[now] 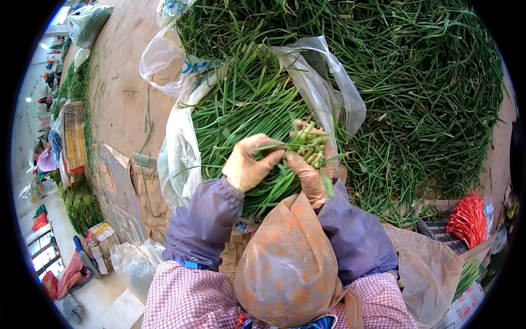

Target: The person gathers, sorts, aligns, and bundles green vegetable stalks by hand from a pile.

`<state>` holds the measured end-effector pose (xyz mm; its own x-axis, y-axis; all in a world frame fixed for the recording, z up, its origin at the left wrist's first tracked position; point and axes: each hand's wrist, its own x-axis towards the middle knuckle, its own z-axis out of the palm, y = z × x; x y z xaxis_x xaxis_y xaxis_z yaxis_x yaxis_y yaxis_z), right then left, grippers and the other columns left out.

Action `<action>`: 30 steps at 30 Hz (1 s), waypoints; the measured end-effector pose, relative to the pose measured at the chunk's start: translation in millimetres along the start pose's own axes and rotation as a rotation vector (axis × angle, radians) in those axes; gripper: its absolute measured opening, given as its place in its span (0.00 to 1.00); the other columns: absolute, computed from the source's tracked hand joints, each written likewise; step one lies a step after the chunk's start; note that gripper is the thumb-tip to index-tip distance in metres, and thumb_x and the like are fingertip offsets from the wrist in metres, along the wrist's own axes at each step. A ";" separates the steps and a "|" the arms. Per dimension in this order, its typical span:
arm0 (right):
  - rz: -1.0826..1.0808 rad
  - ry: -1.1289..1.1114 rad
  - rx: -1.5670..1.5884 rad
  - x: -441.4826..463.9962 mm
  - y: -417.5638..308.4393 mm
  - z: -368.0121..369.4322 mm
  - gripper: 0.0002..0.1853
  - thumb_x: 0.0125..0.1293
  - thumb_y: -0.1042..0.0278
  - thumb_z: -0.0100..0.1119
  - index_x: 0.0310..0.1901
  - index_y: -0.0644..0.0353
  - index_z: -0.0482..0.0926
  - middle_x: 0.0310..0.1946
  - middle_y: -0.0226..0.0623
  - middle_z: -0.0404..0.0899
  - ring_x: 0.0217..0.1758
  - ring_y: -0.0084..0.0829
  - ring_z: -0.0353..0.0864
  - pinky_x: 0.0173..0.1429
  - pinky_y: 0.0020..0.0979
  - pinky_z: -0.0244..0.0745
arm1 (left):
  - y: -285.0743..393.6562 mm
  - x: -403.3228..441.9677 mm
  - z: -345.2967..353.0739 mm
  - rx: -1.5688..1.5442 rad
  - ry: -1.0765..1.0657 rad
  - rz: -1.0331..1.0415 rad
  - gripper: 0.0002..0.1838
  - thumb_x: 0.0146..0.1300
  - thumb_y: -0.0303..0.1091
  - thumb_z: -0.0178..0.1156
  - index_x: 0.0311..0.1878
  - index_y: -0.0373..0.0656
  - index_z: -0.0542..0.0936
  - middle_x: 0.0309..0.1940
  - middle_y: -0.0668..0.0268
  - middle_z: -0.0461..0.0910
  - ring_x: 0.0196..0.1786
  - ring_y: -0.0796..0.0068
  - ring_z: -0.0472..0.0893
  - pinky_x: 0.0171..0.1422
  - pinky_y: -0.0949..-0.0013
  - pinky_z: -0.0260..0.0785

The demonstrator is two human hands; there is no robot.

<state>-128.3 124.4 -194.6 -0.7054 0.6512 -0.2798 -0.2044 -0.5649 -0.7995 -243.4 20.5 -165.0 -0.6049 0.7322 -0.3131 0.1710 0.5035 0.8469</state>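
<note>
My right hand (pixel 308 176), in a thin dirty glove, is wrapped round a bunch of long green stalks (pixel 313 148), chive-like, with their pale cut ends facing up. Just left of it, my left hand (pixel 246 166), in a pale yellowish glove, is closed with thumb and fingertips together on a thin green leaf (pixel 269 147) at the bunch's edge. Beneath both hands, more long stalks (pixel 241 120) lie side by side in an open clear plastic bag (pixel 182 140). Part of the right hand's fingers is hidden behind the bunch.
A large loose heap of greens (pixel 416 93) covers the right and back of the brown work surface (pixel 118 71). Red ties (pixel 467 222) lie on a dark crate (pixel 435 233) at the right. A filled plastic bag (pixel 87 26) stands far left.
</note>
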 end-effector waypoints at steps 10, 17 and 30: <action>0.049 -0.315 -0.014 -9.0 4.3 5.5 0.22 0.57 0.87 0.64 0.51 0.56 0.71 0.43 0.33 0.78 0.49 0.28 0.81 0.54 0.31 0.80 | -7.8 16.1 -52.6 -0.587 -0.018 -0.058 0.19 0.65 0.35 0.61 0.57 0.36 0.77 0.52 0.58 0.81 0.55 0.69 0.80 0.63 0.64 0.70; 0.201 -0.089 -0.099 -17.9 -29.1 9.5 0.21 0.55 0.81 0.70 0.48 0.57 0.72 0.40 0.34 0.80 0.41 0.29 0.84 0.42 0.30 0.84 | -90.7 64.7 32.2 -0.548 -1.055 -0.205 0.26 0.65 0.47 0.62 0.61 0.43 0.76 0.56 0.63 0.77 0.55 0.72 0.76 0.64 0.66 0.67; -0.336 0.206 -0.097 26.7 -294.7 -187.6 0.09 0.67 0.68 0.56 0.45 0.61 0.76 0.38 0.36 0.78 0.43 0.32 0.77 0.55 0.38 0.74 | -57.5 14.6 21.0 -0.185 -0.856 -0.142 0.17 0.67 0.41 0.60 0.52 0.38 0.82 0.45 0.62 0.84 0.47 0.72 0.80 0.55 0.68 0.72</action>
<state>40.4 403.4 -66.2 -0.4573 0.8850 -0.0868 -0.3290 -0.2591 -0.9081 -245.7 11.8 -227.3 0.1909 0.7978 -0.5719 -0.0346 0.5877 0.8084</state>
